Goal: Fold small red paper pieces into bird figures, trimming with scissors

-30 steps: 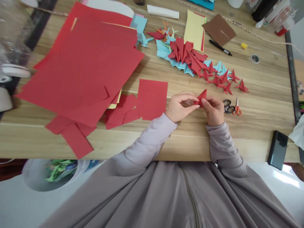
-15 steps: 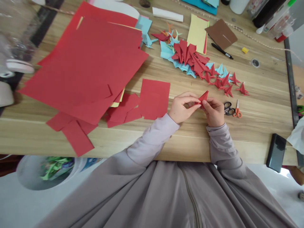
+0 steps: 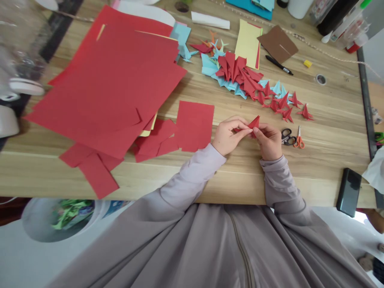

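Between my two hands is a small folded piece of red paper (image 3: pixel 255 122), its point sticking up. My left hand (image 3: pixel 230 135) pinches its left side between thumb and fingers. On its right side, my right hand (image 3: pixel 269 140) grips it with the thumb in front. The fingers hide much of the folded paper. Beyond my hands, a heap of red folded paper cranes (image 3: pixel 250 82) lies together with light blue folded pieces (image 3: pixel 217 72). Left of my left hand is a stack of red paper squares (image 3: pixel 195 126).
Large red sheets (image 3: pixel 114 84) cover the table's left side. Black scissors (image 3: pixel 288 137) and orange-handled scissors (image 3: pixel 299 140) lie right of my right hand. A phone (image 3: pixel 349 192) rests at the front edge. A pen (image 3: pixel 279 65) lies farther back. A bin (image 3: pixel 33 224) stands below the table.
Both hands keep hold of the folded red paper, which has shifted slightly left and tilted a little. The other things on the table stay in place; the view has moved slightly.
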The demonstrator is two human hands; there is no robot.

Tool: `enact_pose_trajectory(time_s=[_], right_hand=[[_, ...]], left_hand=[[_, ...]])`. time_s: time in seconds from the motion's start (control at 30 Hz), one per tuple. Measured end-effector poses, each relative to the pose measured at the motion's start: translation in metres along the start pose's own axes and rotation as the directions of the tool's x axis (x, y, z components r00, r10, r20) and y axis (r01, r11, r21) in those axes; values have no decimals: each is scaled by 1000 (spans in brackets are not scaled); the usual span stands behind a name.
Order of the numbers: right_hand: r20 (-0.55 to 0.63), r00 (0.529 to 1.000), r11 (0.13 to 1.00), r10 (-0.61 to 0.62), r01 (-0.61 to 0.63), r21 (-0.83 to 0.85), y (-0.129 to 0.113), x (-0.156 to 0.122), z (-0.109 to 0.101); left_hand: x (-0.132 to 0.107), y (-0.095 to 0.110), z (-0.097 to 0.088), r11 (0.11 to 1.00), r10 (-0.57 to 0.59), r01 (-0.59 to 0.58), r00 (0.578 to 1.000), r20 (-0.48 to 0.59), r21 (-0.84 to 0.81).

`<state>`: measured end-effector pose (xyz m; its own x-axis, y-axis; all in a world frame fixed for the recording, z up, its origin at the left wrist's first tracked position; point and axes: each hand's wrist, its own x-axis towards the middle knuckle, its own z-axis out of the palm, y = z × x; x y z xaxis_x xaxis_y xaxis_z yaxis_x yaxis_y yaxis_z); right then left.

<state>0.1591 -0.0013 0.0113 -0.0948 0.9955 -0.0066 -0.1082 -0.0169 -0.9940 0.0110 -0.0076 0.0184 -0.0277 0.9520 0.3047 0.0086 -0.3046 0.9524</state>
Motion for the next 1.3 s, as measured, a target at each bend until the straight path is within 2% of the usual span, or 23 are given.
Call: enact_pose_trajectory(time_s=[0.13, 0.27, 0.4, 0.57, 0.77, 0.93, 1.13, 1.3], right_hand=[[-15, 1000, 1000, 20, -20, 19, -3, 1, 1], [-46, 998, 999, 33, -32, 25, -4, 1, 2], [-55, 998, 998, 27, -24, 54, -3, 1, 1], [-24, 1000, 998, 0, 2, 59, -4, 0, 2], [45, 998, 990, 40, -34, -138, -12, -2, 4], [57, 998, 982, 4, 7, -189, -11, -3, 3], [14, 1000, 988, 13, -11, -157, -9, -2, 3], [1, 997, 996, 74, -74, -55, -8, -2, 4]], left_hand=[[-1, -1, 3, 972, -177, 176, 984, 5, -158], [0, 1, 4, 934, -261, 254, 965, 8, -252], [-1, 3, 5, 927, -266, 268, 963, 44, -263], [0, 2, 5, 937, -280, 269, 960, -17, -222], [2, 1, 3, 932, -316, 295, 946, -74, -211], [3, 0, 2, 897, -370, 347, 928, -37, -274], [3, -2, 4, 815, -441, 419, 897, 39, -401], [2, -2, 3, 858, -397, 389, 917, 47, -337]])
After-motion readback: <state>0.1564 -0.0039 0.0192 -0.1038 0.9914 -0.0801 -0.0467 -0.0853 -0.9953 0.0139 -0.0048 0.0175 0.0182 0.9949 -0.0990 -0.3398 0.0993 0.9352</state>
